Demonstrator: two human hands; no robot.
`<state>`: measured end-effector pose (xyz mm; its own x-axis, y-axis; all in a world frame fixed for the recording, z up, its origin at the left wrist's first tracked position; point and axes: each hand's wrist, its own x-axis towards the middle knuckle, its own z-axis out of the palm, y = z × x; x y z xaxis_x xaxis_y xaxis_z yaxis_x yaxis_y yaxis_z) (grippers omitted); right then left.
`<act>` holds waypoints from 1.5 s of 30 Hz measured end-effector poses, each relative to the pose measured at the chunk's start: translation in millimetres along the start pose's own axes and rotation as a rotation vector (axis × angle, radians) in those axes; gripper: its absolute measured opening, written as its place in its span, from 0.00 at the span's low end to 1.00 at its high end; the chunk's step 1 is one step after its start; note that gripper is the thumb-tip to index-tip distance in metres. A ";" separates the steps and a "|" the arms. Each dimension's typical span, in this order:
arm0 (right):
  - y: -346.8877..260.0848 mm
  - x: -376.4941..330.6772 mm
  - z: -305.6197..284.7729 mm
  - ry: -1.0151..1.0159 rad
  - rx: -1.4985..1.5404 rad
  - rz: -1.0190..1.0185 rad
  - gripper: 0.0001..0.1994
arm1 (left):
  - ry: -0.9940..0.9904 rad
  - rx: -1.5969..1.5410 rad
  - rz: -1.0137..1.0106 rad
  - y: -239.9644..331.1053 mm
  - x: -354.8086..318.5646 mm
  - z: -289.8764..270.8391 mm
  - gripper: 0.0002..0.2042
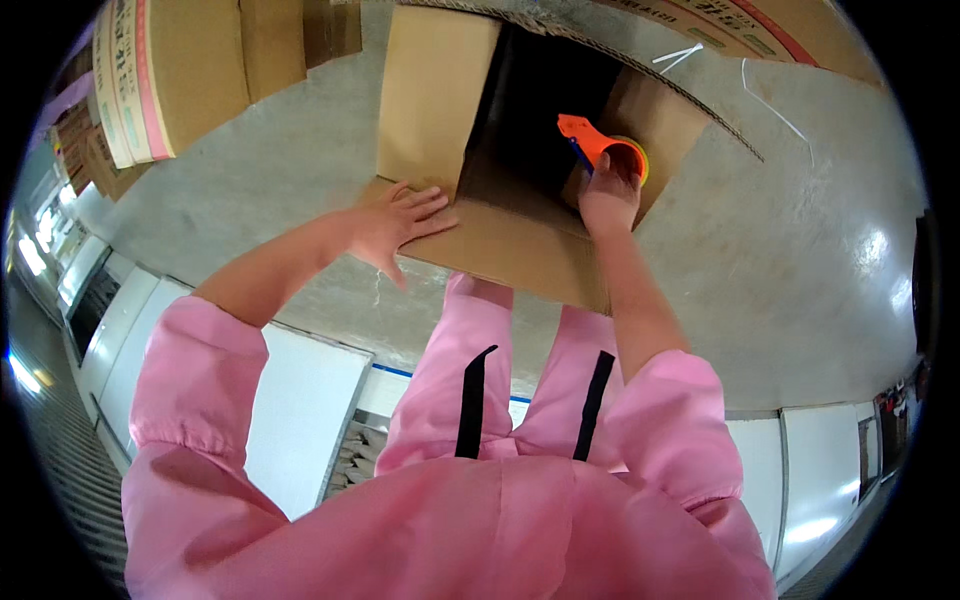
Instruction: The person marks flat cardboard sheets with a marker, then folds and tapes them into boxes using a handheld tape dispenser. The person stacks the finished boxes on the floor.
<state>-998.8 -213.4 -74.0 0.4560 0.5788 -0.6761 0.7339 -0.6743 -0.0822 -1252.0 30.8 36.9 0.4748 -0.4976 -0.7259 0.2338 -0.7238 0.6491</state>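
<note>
An open brown cardboard box (430,100) lies on the grey concrete floor (800,250), its flaps spread and its inside dark. My left hand (395,222) lies flat, fingers apart, on the near flap (510,255) at the box's left corner. My right hand (608,195) grips an orange tape dispenser (600,143) with a yellowish roll, held over the right side of the opening near the right flap (668,120). Both pink sleeves and my pink trousers fill the lower view.
Stacked printed cartons (170,70) stand at the upper left, and another carton (760,25) lies at the top right. White plastic straps (680,55) lie on the floor beyond the box. White panels (300,410) and a metal grating (70,450) run along the lower left.
</note>
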 end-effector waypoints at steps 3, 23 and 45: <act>16.6 -9.4 -18.9 -0.146 -0.129 -0.078 0.25 | 0.086 -0.078 0.058 -35.8 20.3 -39.8 0.49; -14.2 -18.3 -33.1 0.303 0.426 -0.290 0.20 | 1.056 0.237 -0.518 -98.9 85.2 -22.7 0.40; -23.2 29.1 -59.7 -0.284 0.725 -0.350 0.17 | 1.066 -1.806 -0.236 -36.7 133.9 -11.5 0.11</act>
<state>-972.5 -153.5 -48.1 0.0488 0.7371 -0.6741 0.2611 -0.6608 -0.7037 -1187.3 -3.8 -81.5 0.3517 0.3847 -0.8534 0.4008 0.7620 0.5086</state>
